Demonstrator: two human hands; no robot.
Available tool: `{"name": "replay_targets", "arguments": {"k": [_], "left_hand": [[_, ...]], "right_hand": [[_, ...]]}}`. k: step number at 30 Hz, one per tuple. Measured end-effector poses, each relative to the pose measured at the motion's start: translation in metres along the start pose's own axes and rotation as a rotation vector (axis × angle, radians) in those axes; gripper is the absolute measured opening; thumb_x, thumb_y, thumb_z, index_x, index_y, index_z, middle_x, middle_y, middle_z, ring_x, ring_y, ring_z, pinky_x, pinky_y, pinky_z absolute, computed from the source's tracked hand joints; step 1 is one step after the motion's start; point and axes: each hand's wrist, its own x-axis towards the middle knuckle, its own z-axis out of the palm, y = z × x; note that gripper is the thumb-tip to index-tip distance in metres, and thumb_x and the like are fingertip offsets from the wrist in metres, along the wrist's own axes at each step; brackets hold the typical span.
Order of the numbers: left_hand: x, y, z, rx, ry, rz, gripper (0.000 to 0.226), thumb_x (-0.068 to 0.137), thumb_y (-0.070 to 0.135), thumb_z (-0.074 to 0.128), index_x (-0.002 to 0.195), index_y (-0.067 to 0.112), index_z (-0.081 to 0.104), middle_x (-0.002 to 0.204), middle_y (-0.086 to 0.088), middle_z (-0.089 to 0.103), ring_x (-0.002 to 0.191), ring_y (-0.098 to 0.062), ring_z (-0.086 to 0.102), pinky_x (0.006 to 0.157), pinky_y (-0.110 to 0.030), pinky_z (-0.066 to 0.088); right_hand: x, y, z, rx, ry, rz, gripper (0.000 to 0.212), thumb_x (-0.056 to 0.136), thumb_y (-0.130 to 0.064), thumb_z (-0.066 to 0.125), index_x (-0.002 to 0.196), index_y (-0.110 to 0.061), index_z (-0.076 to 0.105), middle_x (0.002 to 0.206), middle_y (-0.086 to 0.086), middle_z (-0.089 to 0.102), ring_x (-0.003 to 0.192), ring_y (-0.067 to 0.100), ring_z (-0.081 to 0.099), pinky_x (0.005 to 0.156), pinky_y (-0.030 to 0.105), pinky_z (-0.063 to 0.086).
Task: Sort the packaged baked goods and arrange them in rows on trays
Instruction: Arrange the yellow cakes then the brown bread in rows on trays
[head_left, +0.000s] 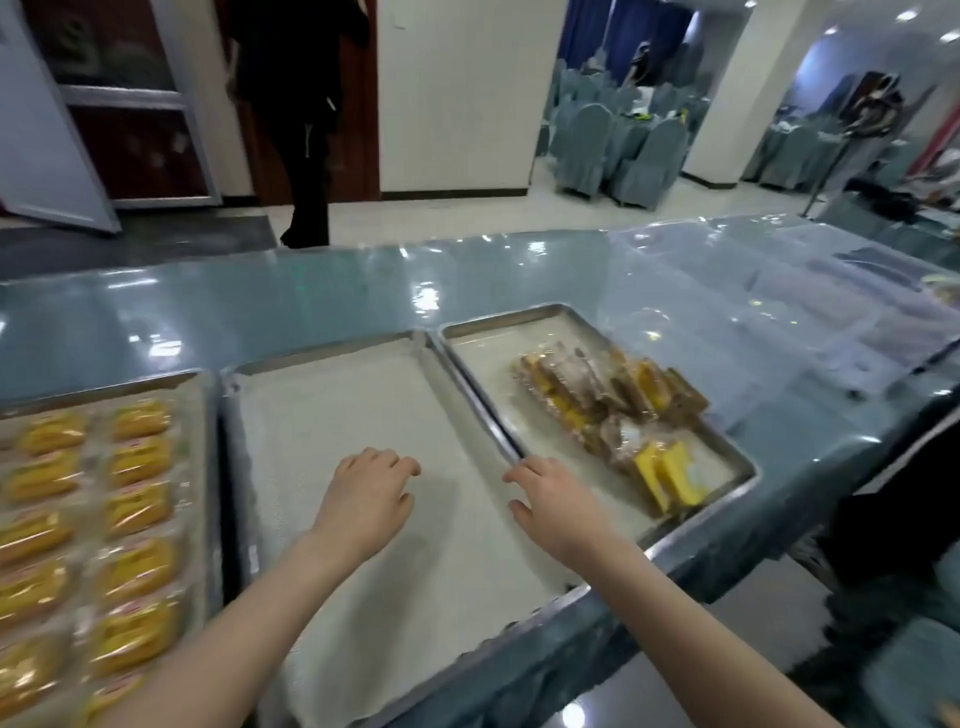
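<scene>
Three metal trays stand side by side on a teal table. The left tray carries yellow packaged buns laid in two rows. The middle tray, lined with white paper, holds no packages. The right tray contains a loose heap of wrapped brown-and-yellow cake slices. My left hand hovers over the middle tray's paper with fingers loosely curled, holding nothing. My right hand hangs over the rim between the middle and right trays, fingers relaxed, holding nothing.
The teal table is covered with glossy clear plastic and stretches away to the right. A person in dark clothes stands beyond it by a doorway. Covered banquet chairs fill the room behind. The table's near edge runs diagonally under my right forearm.
</scene>
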Motion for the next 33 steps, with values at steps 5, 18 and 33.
{"name": "replay_targets", "arguments": {"k": [5, 18, 33], "left_hand": [[0.062, 0.107, 0.040, -0.088, -0.053, 0.063, 0.025, 0.088, 0.025, 0.057, 0.111, 0.022, 0.066, 0.102, -0.001, 0.066, 0.105, -0.026, 0.058, 0.091, -0.037, 0.041], [0.174, 0.256, 0.128, -0.405, -0.253, -0.010, 0.045, 0.093, 0.040, 0.056, 0.134, 0.026, 0.048, 0.127, 0.009, 0.052, 0.113, -0.009, 0.052, 0.093, -0.025, 0.045], [0.212, 0.280, 0.179, -0.444, -0.269, -0.272, 0.051, 0.069, 0.073, 0.058, 0.103, 0.035, 0.055, 0.100, 0.016, 0.037, 0.095, -0.002, 0.045, 0.085, -0.022, 0.046]], "right_hand": [[-0.025, 0.117, -0.023, -0.054, 0.003, 0.105, 0.037, 0.092, -0.025, 0.051, 0.129, -0.021, 0.054, 0.129, -0.002, 0.052, 0.119, 0.023, 0.049, 0.096, 0.035, 0.043], [-0.036, 0.305, -0.013, 0.149, -0.044, 0.451, 0.056, 0.093, -0.035, 0.058, 0.143, -0.023, 0.037, 0.141, -0.003, 0.044, 0.122, 0.018, 0.048, 0.102, 0.031, 0.041], [0.040, 0.336, 0.004, 0.469, -0.157, 0.279, 0.070, 0.074, -0.037, 0.079, 0.134, -0.040, 0.043, 0.118, -0.027, 0.048, 0.107, -0.005, 0.049, 0.092, 0.013, 0.044]]}}
